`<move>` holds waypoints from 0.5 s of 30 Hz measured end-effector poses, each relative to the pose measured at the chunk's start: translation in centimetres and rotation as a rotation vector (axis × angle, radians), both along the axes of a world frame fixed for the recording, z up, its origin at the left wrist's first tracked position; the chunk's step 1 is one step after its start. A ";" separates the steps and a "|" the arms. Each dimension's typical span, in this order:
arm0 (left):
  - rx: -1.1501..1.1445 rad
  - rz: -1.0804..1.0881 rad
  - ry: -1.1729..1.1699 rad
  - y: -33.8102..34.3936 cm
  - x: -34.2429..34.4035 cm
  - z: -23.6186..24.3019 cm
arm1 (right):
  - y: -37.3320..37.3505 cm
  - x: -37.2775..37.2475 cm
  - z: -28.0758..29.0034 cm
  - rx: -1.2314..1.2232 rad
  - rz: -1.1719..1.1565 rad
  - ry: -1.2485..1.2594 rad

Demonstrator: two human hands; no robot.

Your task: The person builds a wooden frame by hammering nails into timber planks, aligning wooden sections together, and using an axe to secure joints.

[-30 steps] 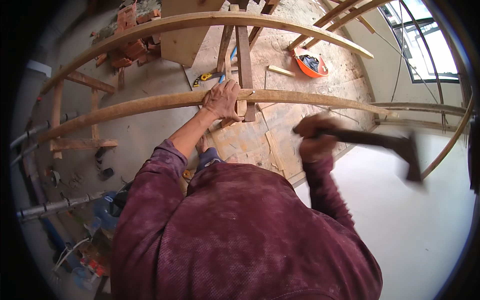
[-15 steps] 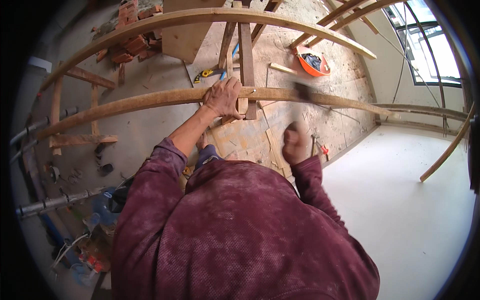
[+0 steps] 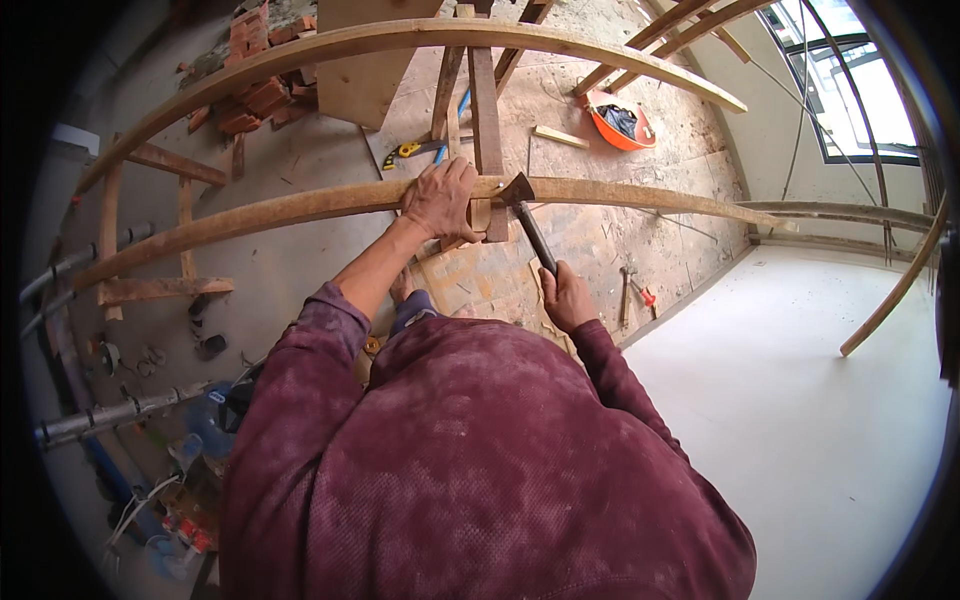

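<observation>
A long wooden beam [image 3: 300, 203] runs across in front of me, on top of an upright wooden post [image 3: 486, 110]. My left hand [image 3: 444, 200] is closed around the beam and a short wood block [image 3: 480, 212] right beside the post. In my right hand [image 3: 568, 298] is the dark handle of a hatchet [image 3: 536, 238]. Its flared metal head is at the beam, just right of the post, against or very close to a nail [image 3: 499, 186] standing in the wood. I cannot tell whether they touch.
A second beam [image 3: 380, 38] runs parallel farther off. On the floor lie a yellow-handled saw [image 3: 405, 151], an orange basin [image 3: 622, 122], a hammer [image 3: 626, 295] and broken bricks [image 3: 262, 98]. A pale panel [image 3: 740, 370] covers the right side; a wooden frame [image 3: 165, 290] stands left.
The hatchet, blurred and raised to the right half a second ago, has come left and down onto the beam at the nail. My left hand keeps its place on the beam.
</observation>
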State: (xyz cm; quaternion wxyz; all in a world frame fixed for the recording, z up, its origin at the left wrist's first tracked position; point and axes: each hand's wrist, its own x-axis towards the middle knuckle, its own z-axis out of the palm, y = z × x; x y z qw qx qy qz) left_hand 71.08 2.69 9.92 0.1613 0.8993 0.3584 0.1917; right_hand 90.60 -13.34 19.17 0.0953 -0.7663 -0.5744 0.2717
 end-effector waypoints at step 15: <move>0.014 0.040 0.056 0.7 0.2 0.2 | -1.3 1.7 -1.0 0.085 -0.036 0.039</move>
